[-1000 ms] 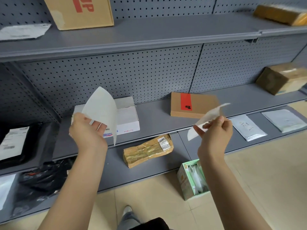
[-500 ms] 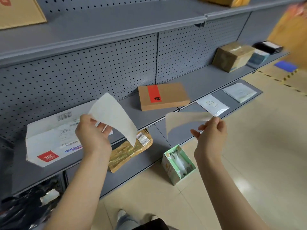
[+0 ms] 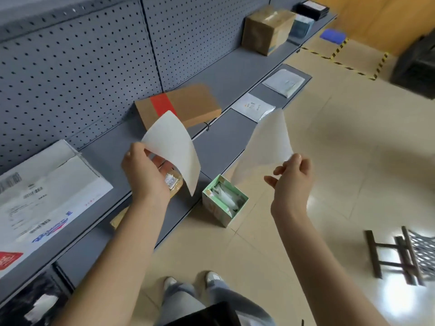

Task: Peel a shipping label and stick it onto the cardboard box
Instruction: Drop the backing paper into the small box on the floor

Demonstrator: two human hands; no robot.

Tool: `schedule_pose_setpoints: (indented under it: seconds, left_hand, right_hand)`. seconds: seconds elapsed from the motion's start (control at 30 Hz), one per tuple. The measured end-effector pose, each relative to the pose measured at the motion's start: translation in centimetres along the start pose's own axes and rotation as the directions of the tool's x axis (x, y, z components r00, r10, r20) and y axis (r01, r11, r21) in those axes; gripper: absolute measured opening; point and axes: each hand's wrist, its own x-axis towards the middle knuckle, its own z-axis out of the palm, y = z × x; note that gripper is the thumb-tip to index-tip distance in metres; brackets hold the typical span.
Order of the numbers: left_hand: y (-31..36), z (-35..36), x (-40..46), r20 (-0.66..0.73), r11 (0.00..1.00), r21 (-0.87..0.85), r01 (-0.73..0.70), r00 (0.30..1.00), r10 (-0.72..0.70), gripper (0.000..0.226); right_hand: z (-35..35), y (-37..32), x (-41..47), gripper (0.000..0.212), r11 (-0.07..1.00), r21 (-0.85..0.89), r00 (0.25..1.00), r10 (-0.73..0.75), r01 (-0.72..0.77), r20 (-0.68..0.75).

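White and curled, the label (image 3: pixel 173 149) hangs pinched in your left hand (image 3: pixel 143 175), fully apart from the thin backing sheet (image 3: pixel 263 147) pinched in your right hand (image 3: pixel 292 182). The cardboard box (image 3: pixel 188 104) lies up and ahead on the shelf (image 3: pixel 235 74), just beyond the label, nearer your left hand.

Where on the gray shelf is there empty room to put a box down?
Bare shelf lies between the flat red-striped box and the brown carton. A smaller patch sits between that flat box and the white parcel. The far right end is crowded.
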Motion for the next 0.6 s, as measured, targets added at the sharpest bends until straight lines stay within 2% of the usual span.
schedule_pose_setpoints:
  seconds: [0.17,0.27,0.4,0.5,0.6]
  left_hand:
    - [-2.7,0.5,1.3,0.059,0.994,0.096,0.046,0.997,-0.052,0.021]
    - [-5.1,0.0,3.1,0.045,0.980,0.171,0.105,0.992,-0.114,0.011]
    - [-8.3,-0.2,5.1,0.019,0.951,0.226,0.210,0.975,-0.220,0.017]
    - [-11.2,-0.3,6.6,0.020,0.945,0.254,0.206,0.976,-0.218,0.010]
    - [-14.3,-0.6,8.2,0.048,0.950,0.247,0.188,0.977,-0.206,0.013]
  right_hand:
    - [0.0,2.9,1.1,0.022,0.997,-0.065,0.999,0.035,-0.037,-0.039]
    - [0.4,5.2,2.0,0.023,0.991,-0.119,0.997,0.048,-0.054,-0.055]
    - [0.9,8.9,3.8,0.025,0.977,-0.197,0.995,0.064,-0.078,-0.076]
    - [1.2,12.3,5.6,0.024,0.963,-0.245,0.993,0.094,-0.110,-0.074]
    - [1.3,16.0,7.5,0.022,0.951,-0.283,0.992,0.110,-0.125,-0.067]
